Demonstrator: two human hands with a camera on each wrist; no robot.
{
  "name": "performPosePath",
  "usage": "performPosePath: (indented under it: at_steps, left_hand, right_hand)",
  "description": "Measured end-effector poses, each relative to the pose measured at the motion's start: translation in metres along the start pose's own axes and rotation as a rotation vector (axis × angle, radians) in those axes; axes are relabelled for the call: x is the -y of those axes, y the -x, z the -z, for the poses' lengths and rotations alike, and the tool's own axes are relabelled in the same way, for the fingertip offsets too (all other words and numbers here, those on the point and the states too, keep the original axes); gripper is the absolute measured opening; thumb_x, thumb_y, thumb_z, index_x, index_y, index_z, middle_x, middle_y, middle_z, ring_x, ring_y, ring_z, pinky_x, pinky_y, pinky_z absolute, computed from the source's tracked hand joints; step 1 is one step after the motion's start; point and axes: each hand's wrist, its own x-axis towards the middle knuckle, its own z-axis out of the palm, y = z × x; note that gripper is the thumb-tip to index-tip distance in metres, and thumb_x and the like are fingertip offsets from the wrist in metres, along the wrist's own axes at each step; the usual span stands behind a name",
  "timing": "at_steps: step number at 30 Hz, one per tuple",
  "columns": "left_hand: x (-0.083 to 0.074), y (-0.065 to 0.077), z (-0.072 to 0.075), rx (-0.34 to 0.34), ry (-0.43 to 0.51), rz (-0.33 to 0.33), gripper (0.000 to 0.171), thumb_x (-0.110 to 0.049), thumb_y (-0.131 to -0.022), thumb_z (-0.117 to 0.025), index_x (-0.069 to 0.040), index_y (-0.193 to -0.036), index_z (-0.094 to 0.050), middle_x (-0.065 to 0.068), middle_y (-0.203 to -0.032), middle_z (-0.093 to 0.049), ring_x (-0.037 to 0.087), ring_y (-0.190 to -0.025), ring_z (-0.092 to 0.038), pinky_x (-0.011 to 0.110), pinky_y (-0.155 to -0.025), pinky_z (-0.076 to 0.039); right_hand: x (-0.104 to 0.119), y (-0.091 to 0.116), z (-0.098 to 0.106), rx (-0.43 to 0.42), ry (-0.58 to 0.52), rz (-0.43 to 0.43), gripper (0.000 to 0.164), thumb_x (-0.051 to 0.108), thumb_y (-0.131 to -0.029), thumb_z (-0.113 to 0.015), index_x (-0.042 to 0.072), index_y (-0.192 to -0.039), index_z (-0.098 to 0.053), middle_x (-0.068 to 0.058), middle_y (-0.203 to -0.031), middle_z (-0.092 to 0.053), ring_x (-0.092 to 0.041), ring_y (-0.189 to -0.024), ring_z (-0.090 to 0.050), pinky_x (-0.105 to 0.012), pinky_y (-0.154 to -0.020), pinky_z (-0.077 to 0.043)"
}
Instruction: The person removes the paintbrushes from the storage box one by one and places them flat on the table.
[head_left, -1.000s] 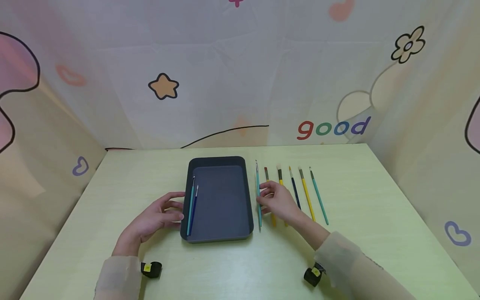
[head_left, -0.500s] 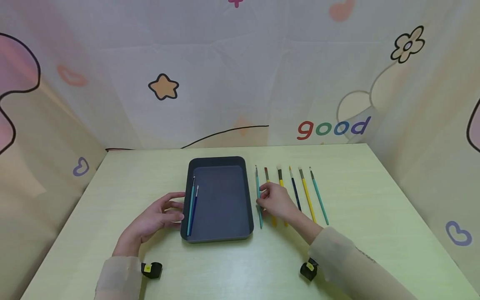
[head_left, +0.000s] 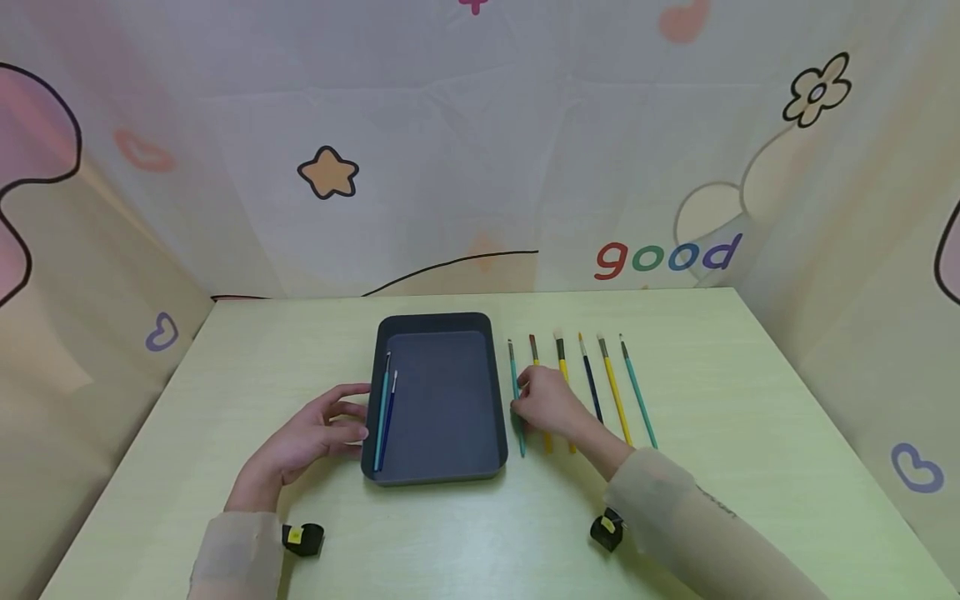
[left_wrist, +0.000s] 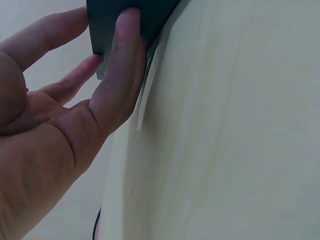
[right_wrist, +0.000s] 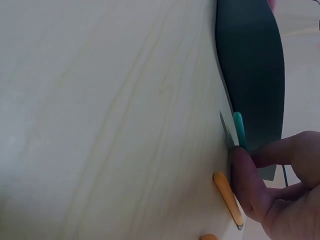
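Observation:
A dark grey tray lies on the table with a teal paintbrush and a blue paintbrush along its left side. My left hand rests its fingertips against the tray's left outer wall; the left wrist view shows the fingers on that wall. Just right of the tray, another teal paintbrush is pinched between thumb and fingers of my right hand. Its handle end sticks out past the fingers in the right wrist view, close over the table, and its middle is partly hidden.
To the right lie a red-tipped yellow paintbrush, a wide-tipped yellow one, a dark blue one, a longer yellow one and a teal one. My right forearm crosses the table's front right. A patterned curtain hangs behind.
The tip of the pinched teal paintbrush has shifted slightly toward me and left, with a small turn of my right wrist and forearm. My left hand and the tray stay put.

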Motion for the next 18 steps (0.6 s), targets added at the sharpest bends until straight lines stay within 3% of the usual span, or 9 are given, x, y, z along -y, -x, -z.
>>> performPosePath:
  at_steps: [5, 8, 12, 18]
  left_hand:
    - [-0.0009, 0.0001, 0.0001, 0.005, 0.002, 0.001, 0.071, -0.003, -0.095, -0.069, -0.008, -0.157, -0.036, 0.027, -0.135, -0.048, 0.033, -0.108, -0.062, 0.047, -0.092, -0.057]
    - [-0.0012, -0.0001, 0.0000, 0.007, 0.004, 0.001, 0.071, -0.003, -0.094, -0.070, -0.008, -0.157, -0.035, 0.028, -0.135, -0.048, 0.033, -0.108, -0.062, 0.047, -0.092, -0.057]
    - [-0.0013, -0.0004, -0.0002, 0.008, 0.001, 0.002, 0.072, -0.003, -0.094, -0.070, -0.008, -0.157, -0.035, 0.028, -0.135, -0.048, 0.033, -0.108, -0.062, 0.046, -0.092, -0.057]
    - [-0.0016, 0.0006, 0.0000, 0.003, 0.005, 0.006, 0.071, -0.002, -0.094, -0.069, -0.008, -0.157, -0.036, 0.028, -0.135, -0.048, 0.033, -0.107, -0.062, 0.046, -0.092, -0.057]
  right_hand:
    - [0.0026, -0.0024, -0.0009, 0.000, 0.079, 0.005, 0.034, -0.002, -0.090, -0.067, -0.016, -0.120, -0.059, -0.015, -0.089, -0.074, -0.018, -0.055, -0.070, -0.038, -0.086, -0.059]
    - [0.0030, -0.0046, -0.0005, 0.006, 0.122, 0.005, 0.035, -0.002, -0.090, -0.065, -0.016, -0.122, -0.059, -0.013, -0.080, -0.074, -0.017, -0.055, -0.070, -0.041, -0.092, -0.057]
    - [0.0033, -0.0059, 0.0001, 0.013, 0.151, -0.007, 0.036, -0.001, -0.091, -0.064, -0.016, -0.123, -0.058, -0.009, -0.071, -0.072, -0.017, -0.055, -0.070, -0.040, -0.089, -0.058]
    - [0.0070, -0.0039, 0.0004, 0.015, 0.160, -0.014, 0.036, 0.002, -0.093, -0.068, -0.015, -0.124, -0.058, -0.010, -0.075, -0.072, -0.017, -0.055, -0.069, -0.038, -0.083, -0.060]
